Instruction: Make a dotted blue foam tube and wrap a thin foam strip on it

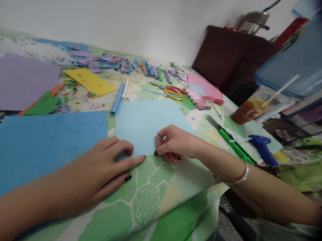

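The table [145,206], under a green and white flowered cloth, fills most of the view; the pale sheet [145,119] lies near its middle. Behind and to the right of the pale sheet stands a dark cabinet [229,48]. Far right is a translucent blue bin [296,66]; its contents cannot be made out.

Left of the pale sheet lies a blue sheet [54,140], with a purple sheet [22,81] beyond it. The left hand [107,164] rests across the blue sheet's right side, fingers loosely spread and holding nothing, its index fingertip at the pale sheet's near edge. The right hand [176,146] is curled narrow at that same edge, thumb tip against it; whether it pinches the paper I cannot tell.

Well to the right of the pale sheet is a green bag [304,164] with dark print, unreadable here. Nearer stands a clear cup [250,107] of orange-brown drink, with a straw and a pale logo too blurred to read. A pot [254,23], probably glass and metal, sits on the cabinet.

Just right of the pale sheet lies a green knife [232,138], blade out, with a blue glue gun [262,147] beyond it. Behind the pale sheet are scissors [175,92] with red and yellow handles; at its far left corner, a blue roll [117,98].
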A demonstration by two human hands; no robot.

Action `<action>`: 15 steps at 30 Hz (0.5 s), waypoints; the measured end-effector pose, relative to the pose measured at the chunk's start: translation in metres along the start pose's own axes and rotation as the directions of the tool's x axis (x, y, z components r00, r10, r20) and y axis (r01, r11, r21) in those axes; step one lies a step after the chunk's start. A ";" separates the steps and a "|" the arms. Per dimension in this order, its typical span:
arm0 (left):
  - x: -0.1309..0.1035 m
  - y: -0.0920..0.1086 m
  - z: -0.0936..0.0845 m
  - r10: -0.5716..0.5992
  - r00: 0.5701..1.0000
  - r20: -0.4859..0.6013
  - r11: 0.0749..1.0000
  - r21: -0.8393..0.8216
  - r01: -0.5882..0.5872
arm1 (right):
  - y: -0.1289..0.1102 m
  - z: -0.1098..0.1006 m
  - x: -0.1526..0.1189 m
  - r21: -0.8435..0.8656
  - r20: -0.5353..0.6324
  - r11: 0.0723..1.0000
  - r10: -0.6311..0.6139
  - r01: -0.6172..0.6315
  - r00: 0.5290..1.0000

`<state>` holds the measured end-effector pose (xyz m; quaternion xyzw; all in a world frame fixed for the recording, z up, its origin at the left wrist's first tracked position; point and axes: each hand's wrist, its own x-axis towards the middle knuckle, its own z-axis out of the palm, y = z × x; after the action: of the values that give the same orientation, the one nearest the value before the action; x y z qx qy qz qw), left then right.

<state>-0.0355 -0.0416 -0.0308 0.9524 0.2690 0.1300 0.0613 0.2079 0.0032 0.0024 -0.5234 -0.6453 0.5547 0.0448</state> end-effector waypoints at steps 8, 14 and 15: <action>-0.002 0.004 0.005 -0.045 0.997 -0.061 0.999 -0.018 0.044 | 0.014 -0.020 -0.010 0.048 -0.069 0.999 0.022 -0.018 0.997; -0.005 0.006 0.008 -0.055 0.990 -0.132 0.997 -0.065 0.047 | 0.027 -0.039 -0.019 0.056 -0.115 0.997 0.065 -0.058 0.991; -0.005 0.006 0.009 -0.053 0.989 -0.141 0.997 -0.067 0.044 | 0.029 -0.042 -0.020 0.060 -0.122 0.996 0.071 -0.064 0.990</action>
<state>-0.0343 -0.0500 -0.0393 0.9313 0.2914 0.2049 0.0754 0.2620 0.0119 0.0069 -0.5770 -0.6075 0.5400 0.0807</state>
